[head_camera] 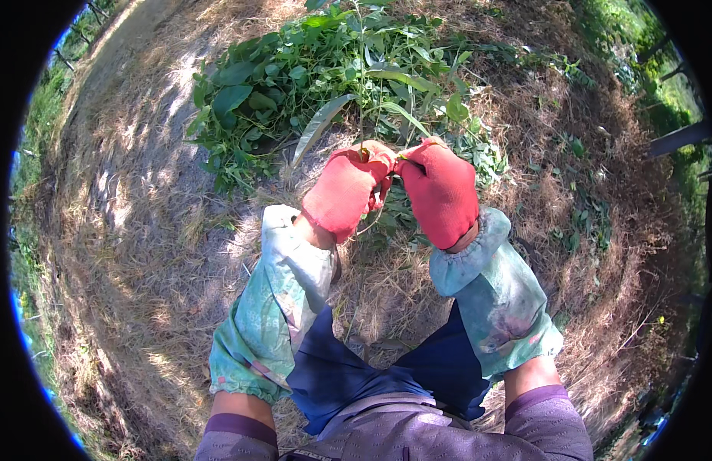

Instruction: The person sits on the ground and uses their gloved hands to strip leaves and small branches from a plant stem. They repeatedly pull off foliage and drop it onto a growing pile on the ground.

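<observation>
Both hands wear red knit gloves and meet over the ground in front of me. My left hand (pixel 350 187) is closed around an upright leafy plant stem (pixel 361 75), whose long narrow leaves spread above it. Close against it, my right hand (pixel 439 190) pinches a bit of green plant between thumb and fingers; whether that belongs to the same stem I cannot tell. A thin stalk trails below the left glove. Beyond the hands lies a heap of cut green vines and leaves (pixel 275 86). Patterned green sleeve covers wrap both forearms.
Dry grass and straw (pixel 131 230) cover the ground all around. Scattered green leaves (pixel 583 222) lie to the right. A wooden post or trunk (pixel 678 138) shows at the right rim, with green shrubs along both edges.
</observation>
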The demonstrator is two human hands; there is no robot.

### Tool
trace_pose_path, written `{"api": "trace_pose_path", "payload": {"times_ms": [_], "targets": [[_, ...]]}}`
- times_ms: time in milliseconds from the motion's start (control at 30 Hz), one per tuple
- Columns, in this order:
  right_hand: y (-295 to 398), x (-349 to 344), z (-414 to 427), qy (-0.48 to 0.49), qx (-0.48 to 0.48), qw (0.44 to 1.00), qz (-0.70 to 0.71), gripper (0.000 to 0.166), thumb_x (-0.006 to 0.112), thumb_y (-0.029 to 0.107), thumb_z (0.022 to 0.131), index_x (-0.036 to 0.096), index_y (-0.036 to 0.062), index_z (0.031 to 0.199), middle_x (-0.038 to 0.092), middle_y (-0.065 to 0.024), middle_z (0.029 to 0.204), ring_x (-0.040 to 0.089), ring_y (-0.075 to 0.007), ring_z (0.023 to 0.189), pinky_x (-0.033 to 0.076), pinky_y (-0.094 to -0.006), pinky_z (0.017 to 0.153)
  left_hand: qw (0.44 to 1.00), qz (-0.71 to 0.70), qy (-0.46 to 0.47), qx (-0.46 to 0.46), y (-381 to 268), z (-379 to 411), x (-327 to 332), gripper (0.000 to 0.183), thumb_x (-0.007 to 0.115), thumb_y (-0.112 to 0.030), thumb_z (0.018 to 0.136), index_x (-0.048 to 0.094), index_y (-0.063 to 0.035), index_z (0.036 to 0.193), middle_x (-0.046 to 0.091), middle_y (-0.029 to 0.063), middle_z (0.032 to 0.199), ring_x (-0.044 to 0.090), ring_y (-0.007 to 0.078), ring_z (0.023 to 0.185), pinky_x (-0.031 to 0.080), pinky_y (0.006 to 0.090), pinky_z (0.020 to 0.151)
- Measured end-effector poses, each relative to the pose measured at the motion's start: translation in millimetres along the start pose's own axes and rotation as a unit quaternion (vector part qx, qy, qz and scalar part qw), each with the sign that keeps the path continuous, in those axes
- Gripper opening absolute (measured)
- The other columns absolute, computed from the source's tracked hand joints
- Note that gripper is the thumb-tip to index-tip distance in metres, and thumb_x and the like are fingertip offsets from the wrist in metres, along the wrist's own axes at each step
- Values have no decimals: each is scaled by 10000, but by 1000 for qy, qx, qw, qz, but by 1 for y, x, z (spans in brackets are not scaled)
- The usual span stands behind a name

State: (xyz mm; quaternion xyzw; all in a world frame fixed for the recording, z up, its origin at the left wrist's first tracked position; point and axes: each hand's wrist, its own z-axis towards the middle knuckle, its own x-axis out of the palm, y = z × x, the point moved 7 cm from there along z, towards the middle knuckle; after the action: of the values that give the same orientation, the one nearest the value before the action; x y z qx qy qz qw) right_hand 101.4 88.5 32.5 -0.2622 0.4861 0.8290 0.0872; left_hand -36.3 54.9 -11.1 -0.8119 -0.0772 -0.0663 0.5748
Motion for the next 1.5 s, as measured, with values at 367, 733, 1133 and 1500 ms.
{"api": "trace_pose_path", "payload": {"times_ms": [367,733,1133,1500], "targets": [[-18,-8,2,-67,25,996,46,63,703,25,874,655,1,908,700,-145,813,701,-231,715,535,-331,653,998,-14,-8,-63,-2,-5,0,144,575,-150,1005,638,-52,1090,629,8,795,572,83,595,435,212,493],[-30,3,9,114,94,983,112,289,712,33,847,688,-11,1131,732,-136,962,690,-174,820,539,-294,749,996,-22,-10,-89,-9,-6,0,314,608,-83,963,620,-67,1276,619,25,785,548,80,549,409,222,457],[-40,14,0,175,277,892,313,144,698,83,907,681,-21,1005,651,-17,798,603,-78,658,486,-231,583,999,-25,30,-26,-7,-4,-3,300,588,-262,1024,632,-63,1244,656,57,775,622,105,593,460,224,478],[-44,16,2,170,176,949,198,111,710,54,882,705,-24,962,662,-17,826,600,-92,655,493,-248,598,994,88,56,14,10,4,2,155,595,-244,1019,624,-109,949,595,-17,714,500,62,539,372,226,476]]}}
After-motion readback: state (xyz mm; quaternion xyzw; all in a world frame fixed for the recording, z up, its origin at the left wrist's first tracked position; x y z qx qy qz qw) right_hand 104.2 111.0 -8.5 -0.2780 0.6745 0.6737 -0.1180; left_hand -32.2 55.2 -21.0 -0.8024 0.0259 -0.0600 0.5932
